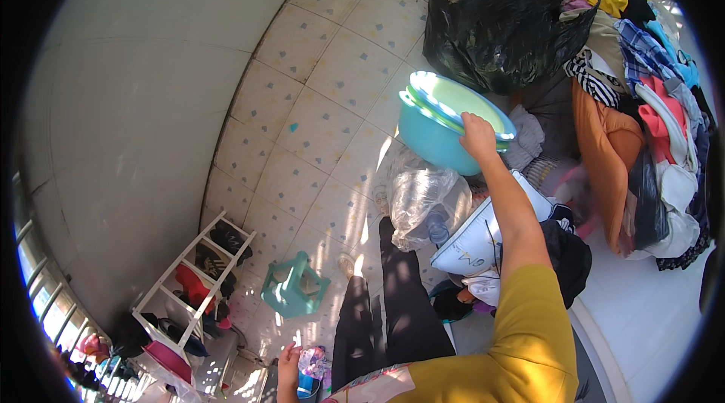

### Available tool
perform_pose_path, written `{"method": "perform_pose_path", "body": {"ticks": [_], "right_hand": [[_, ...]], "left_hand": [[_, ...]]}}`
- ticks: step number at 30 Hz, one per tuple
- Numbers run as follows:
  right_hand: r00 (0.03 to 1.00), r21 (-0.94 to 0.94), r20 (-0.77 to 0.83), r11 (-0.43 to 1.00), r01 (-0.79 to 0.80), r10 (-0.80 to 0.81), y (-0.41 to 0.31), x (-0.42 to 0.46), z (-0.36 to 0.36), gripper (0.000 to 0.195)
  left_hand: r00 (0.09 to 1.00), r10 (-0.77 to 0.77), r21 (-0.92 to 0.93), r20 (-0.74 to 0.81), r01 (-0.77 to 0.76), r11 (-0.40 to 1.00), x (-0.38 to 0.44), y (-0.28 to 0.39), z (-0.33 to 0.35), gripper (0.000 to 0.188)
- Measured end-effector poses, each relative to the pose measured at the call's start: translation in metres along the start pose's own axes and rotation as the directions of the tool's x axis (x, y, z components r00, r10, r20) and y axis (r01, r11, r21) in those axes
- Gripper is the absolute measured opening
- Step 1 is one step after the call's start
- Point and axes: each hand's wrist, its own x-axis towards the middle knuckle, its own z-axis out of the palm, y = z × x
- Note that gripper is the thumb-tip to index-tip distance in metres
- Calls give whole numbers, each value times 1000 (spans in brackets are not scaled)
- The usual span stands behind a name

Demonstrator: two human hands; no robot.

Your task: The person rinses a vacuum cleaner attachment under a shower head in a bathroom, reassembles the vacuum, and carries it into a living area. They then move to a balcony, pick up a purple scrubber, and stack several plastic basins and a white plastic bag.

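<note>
My right hand [478, 135] grips the near rim of a stack of plastic basins. A turquoise basin [433, 139] is the outermost, with a green-rimmed one and a pale green one [464, 97] nested in it. The stack tilts beside a clear plastic bag [422, 199] that seems to hold clear plastic bottles. Low in the view, my left hand [289, 362] hangs by my side with its fingers slightly apart, and nothing shows in it. A blue bucket [306, 385] and a colourful patterned item [312, 362] lie close to it.
A large black plastic bag [498, 29] stands beyond the basins. Piled clothes [651, 63] and an orange cloth [600, 159] fill the right side. A white printed sack [476, 238] lies beneath my right arm. At lower left are a green stool [294, 288] and a white shoe rack [192, 284] near the wall.
</note>
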Motion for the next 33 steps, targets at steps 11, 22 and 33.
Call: {"method": "perform_pose_path", "body": {"ticks": [11, 22, 33], "right_hand": [[828, 129, -337, 849, 513, -449, -201, -91, -185, 22], [532, 318, -259, 449, 835, -806, -333, -238, -255, 15], [106, 200, -114, 82, 976, -988, -401, -358, -287, 15]], "left_hand": [[844, 336, -619, 418, -6, 786, 30, 196, 137, 77], [816, 277, -776, 507, 292, 559, -33, 88, 39, 99], [809, 313, -851, 498, 385, 358, -76, -69, -60, 101]]}}
